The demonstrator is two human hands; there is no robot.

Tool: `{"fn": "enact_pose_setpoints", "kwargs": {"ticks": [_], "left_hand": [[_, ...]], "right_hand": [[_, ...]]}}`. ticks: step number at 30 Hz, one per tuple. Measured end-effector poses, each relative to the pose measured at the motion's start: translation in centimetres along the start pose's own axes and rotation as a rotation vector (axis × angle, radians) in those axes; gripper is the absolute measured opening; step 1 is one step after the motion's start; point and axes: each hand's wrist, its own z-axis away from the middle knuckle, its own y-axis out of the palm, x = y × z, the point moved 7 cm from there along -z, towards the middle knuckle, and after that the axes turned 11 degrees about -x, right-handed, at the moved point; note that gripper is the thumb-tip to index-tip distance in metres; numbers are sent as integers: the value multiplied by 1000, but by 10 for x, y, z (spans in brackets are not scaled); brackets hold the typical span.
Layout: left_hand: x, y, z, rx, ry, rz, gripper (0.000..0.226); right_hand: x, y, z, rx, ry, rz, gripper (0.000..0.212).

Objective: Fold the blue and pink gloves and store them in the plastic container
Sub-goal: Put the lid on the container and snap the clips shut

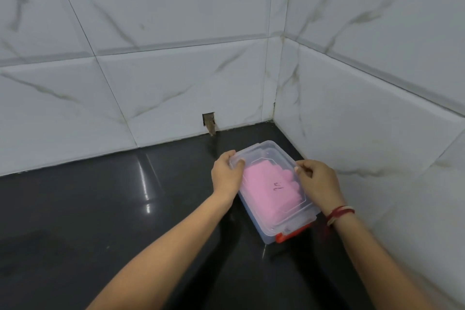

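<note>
Both hands (227, 173) (318, 178) grip lidded plastic container (274, 211), pink gloves (266, 189) inside.

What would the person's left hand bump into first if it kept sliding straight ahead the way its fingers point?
Probably nothing new: the left hand already grips the clear plastic lid of the transparent storage container. Beyond that lies bare black countertop, then the white marble-patterned wall tiles, though depth is unclear.

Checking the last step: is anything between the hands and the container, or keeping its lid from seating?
Nothing visible. The left hand and right hand already grip the clear lid on the plastic container; the pink glove lies inside, beneath it.
</note>
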Motion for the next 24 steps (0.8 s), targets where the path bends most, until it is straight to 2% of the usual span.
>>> {"fn": "enact_pose_setpoints", "kwargs": {"ticks": [7, 18, 21, 24], "left_hand": [[-1, -1, 0, 1, -29, -104, 36], [19, 8, 2, 97, -308, 119, 18], [24, 10, 5, 128, -411, 148, 26], [28, 13, 7, 229, -530, 158, 41]], "right_hand": [[-5, 7, 4, 34, 20, 42, 22], [-16, 19, 10, 117, 103, 64, 32], [-15, 20, 14, 99, 85, 97, 34], [-16, 21, 17, 117, 89, 80, 36]]}}
